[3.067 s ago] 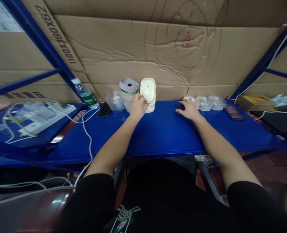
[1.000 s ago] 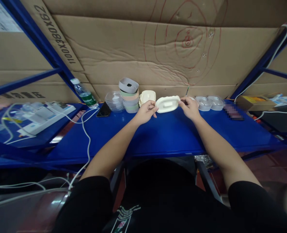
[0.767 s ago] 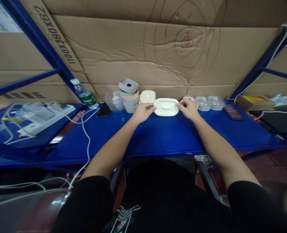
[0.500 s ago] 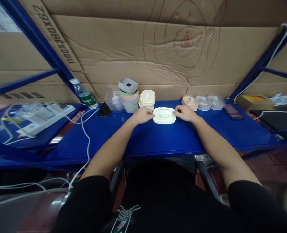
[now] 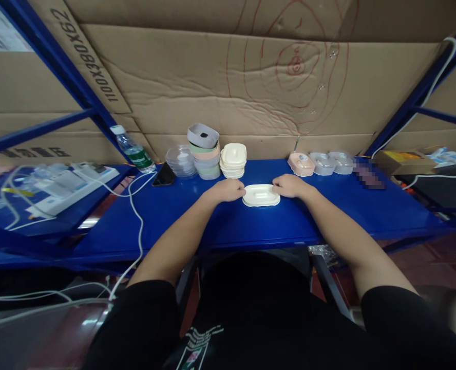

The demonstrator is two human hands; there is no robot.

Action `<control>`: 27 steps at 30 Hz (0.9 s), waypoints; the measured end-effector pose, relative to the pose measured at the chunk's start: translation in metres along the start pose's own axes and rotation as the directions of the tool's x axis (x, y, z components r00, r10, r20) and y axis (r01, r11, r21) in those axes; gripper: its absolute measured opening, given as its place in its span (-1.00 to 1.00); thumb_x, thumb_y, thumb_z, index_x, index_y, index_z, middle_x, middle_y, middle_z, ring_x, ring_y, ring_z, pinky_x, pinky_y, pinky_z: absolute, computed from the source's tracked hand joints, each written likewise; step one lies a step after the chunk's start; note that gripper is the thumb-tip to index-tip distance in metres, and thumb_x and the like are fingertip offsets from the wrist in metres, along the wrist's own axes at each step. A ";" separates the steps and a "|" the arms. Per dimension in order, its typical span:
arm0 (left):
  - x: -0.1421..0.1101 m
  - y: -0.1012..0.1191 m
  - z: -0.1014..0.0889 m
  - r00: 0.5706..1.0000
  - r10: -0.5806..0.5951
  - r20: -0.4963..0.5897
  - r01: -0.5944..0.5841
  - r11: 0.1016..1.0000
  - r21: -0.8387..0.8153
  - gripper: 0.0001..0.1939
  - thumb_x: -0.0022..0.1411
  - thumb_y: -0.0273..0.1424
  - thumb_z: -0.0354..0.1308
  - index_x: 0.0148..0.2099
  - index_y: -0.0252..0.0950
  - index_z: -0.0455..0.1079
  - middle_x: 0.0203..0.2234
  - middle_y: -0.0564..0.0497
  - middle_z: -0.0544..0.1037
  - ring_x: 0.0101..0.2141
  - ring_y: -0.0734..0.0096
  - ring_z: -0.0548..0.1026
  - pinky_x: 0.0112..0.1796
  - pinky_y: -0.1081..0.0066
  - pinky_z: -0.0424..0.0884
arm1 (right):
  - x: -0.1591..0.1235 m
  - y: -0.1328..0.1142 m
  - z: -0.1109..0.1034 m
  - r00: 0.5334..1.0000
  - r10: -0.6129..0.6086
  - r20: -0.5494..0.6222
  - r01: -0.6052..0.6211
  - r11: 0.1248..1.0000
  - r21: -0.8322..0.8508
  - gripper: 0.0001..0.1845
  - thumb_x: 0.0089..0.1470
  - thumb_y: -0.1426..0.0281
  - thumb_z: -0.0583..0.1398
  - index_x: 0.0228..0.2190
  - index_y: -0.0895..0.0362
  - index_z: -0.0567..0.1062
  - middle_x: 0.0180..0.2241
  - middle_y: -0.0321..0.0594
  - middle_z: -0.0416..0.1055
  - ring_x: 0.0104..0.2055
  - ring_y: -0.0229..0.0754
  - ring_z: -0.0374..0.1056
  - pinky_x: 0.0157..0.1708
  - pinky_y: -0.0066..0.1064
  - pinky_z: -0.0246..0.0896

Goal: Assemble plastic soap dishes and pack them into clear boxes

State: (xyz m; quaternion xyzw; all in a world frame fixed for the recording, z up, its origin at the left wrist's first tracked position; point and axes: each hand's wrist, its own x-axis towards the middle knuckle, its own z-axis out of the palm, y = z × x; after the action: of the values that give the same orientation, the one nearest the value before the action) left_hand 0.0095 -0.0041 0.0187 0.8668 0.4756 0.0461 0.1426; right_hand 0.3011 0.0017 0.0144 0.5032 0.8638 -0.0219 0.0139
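A cream plastic tray-like piece (image 5: 261, 196), oval with a raised bar in its middle, is gripped at both ends above the blue table. My left hand (image 5: 230, 190) pinches its left end, fingers closed. At the opposite end my right hand (image 5: 289, 186) pinches the rim between thumb and fingers. Behind my left hand stands a stack of similar cream pieces (image 5: 233, 159). To the left of that stack rises a pile of coloured bowls (image 5: 207, 163), with a grey frame-like piece (image 5: 203, 135) tilted on top. Clear plastic bowls (image 5: 181, 161) are nested beside it.
Finished-looking boxes, one pink (image 5: 302, 164) and two grey (image 5: 322, 163), line the back right. A phone (image 5: 164, 175), a water bottle (image 5: 136, 151) and a white cable (image 5: 140, 221) are at the left. Cardboard (image 5: 174, 67) walls the back of the blue table (image 5: 251, 226).
Both hands have brought the cream piece slightly lower and nearer to me, and it is now seen at a flatter angle. The stacks and boxes stay in place.
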 end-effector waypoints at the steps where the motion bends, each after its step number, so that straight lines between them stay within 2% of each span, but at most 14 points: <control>1: 0.000 0.000 0.001 1.000 -0.002 -0.001 0.002 1.000 -0.005 -0.73 0.27 -0.28 0.09 -0.43 -0.23 0.49 -0.42 -0.03 0.65 -0.38 0.30 0.52 -0.39 0.37 0.23 | 0.000 -0.001 0.000 1.000 0.002 0.001 -0.002 1.000 -0.001 -0.67 0.30 0.23 0.12 -0.32 0.10 0.62 -0.22 -0.05 0.67 -0.17 0.01 0.52 -0.34 -0.29 0.03; 6: 0.003 -0.004 0.003 0.999 0.020 -0.026 -0.021 0.999 -0.035 -0.73 0.26 -0.30 0.10 -0.48 -0.23 0.43 -0.50 0.00 0.60 -0.43 0.33 0.47 -0.41 0.37 0.21 | 0.000 -0.001 -0.001 1.000 0.005 0.000 -0.005 1.000 0.025 -0.67 0.28 0.23 0.14 -0.32 0.09 0.66 -0.24 -0.08 0.68 -0.19 -0.01 0.53 -0.35 -0.29 0.05; 20: -0.001 -0.005 -0.001 0.999 0.021 -0.045 -0.022 1.000 -0.019 -0.72 0.35 -0.24 0.15 -0.37 -0.24 0.53 -0.42 -0.02 0.65 -0.40 0.31 0.51 -0.37 0.37 0.22 | -0.002 0.000 -0.002 1.000 0.019 -0.006 -0.018 0.997 0.078 -0.69 0.26 0.23 0.16 -0.38 0.09 0.64 -0.30 -0.12 0.66 -0.24 -0.05 0.50 -0.35 -0.31 0.05; 24: -0.004 -0.002 -0.006 0.986 0.016 -0.168 -0.020 1.000 -0.020 -0.78 0.35 -0.22 0.23 -0.25 -0.24 0.59 -0.35 -0.04 0.69 -0.35 0.27 0.55 -0.33 0.36 0.28 | -0.001 0.004 0.000 1.000 0.018 -0.017 -0.016 0.993 0.117 -0.67 0.29 0.18 0.16 -0.38 0.08 0.62 -0.31 -0.15 0.64 -0.25 -0.07 0.49 -0.33 -0.32 0.08; 26: -0.005 -0.003 -0.010 0.953 0.017 -0.303 -0.032 0.998 -0.045 -0.78 0.37 -0.21 0.23 -0.21 -0.24 0.60 -0.30 -0.06 0.70 -0.29 0.23 0.58 -0.27 0.33 0.36 | 0.000 0.006 0.002 1.000 0.015 -0.026 -0.012 0.990 0.140 -0.62 0.32 0.12 0.16 -0.38 0.07 0.61 -0.32 -0.15 0.63 -0.26 -0.08 0.48 -0.33 -0.32 0.08; 27: -0.006 -0.005 -0.013 0.920 0.015 -0.391 -0.039 0.998 -0.054 -0.77 0.39 -0.21 0.22 -0.19 -0.24 0.60 -0.27 -0.08 0.70 -0.24 0.20 0.59 -0.22 0.31 0.40 | 0.000 0.007 0.003 0.999 0.014 -0.029 -0.009 0.989 0.150 -0.59 0.33 0.08 0.16 -0.38 0.07 0.61 -0.32 -0.15 0.63 -0.27 -0.08 0.47 -0.33 -0.32 0.08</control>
State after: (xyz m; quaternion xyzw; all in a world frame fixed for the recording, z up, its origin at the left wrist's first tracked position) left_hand -0.0007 -0.0039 0.0301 0.8420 0.4808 0.2342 0.0708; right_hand 0.3072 0.0054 0.0116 0.5081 0.8569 -0.0793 -0.0369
